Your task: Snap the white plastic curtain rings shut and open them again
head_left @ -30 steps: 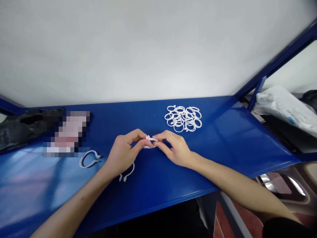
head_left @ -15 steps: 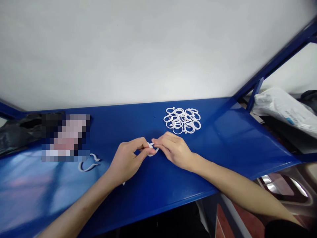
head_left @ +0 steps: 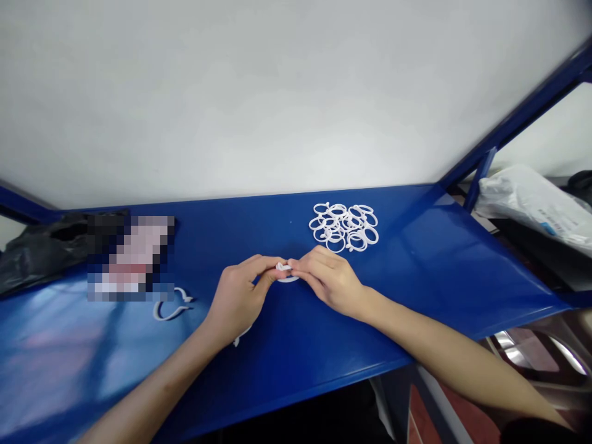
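Both hands meet over the middle of the blue table [head_left: 296,345], pinching one small white plastic ring [head_left: 288,279] between them. My left hand [head_left: 243,293] grips its left side with thumb and forefinger. My right hand [head_left: 329,276] pinches the other side near the clasp, where fingertips hide part of the ring. An opened white ring [head_left: 163,316] lies on the table to the left. Under my left wrist another white ring [head_left: 237,340] shows only in part. Several closed white rings [head_left: 345,225] lie in an overlapping cluster beyond my right hand.
A blurred-out flat object [head_left: 139,253] lies at the left, beside a black plastic bag [head_left: 32,256]. Behind the table rises a white wall [head_left: 259,98]. A blue metal frame [head_left: 513,117] bounds the right side, with a clear plastic package [head_left: 536,200] past it.
My hands have shifted slightly toward me with the ring, which tilted and then levelled between the fingers. My left wrist now covers more of the ring beneath it. The view moved slightly.
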Motion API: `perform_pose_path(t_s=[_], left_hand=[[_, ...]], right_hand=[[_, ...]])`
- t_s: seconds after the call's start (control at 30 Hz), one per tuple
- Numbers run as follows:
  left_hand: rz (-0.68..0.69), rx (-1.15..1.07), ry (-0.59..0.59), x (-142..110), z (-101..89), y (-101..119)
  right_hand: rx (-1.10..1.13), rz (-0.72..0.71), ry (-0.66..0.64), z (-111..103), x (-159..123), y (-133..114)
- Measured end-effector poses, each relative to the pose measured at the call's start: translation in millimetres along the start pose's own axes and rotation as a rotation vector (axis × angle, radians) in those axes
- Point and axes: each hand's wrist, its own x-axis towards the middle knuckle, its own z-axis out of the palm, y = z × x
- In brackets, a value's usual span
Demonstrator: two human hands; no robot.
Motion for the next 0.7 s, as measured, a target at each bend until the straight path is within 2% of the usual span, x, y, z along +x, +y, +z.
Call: perform_pose_path(t_s=[0.13, 0.27, 0.53, 0.7], left_hand=[[0.021, 0.025, 0.046, -2.8, 2.9, 3.5], [0.017, 0.033, 0.058, -4.3, 3.0, 3.5], [0.105, 0.170, 0.028, -5.1, -3.0, 1.3], [0.170, 0.256, 0.029, -9.9, 0.1, -2.5]], right_hand=[[-0.038, 0.041, 0.015, -0.3, 1.3, -2.9], [-0.041, 0.007, 0.023, -0.4, 1.7, -2.7], [-0.064, -0.039, -0.054, -4.9, 2.2, -6.7], [-0.105, -0.073, -0.087, -3.7, -1.3, -8.6]])
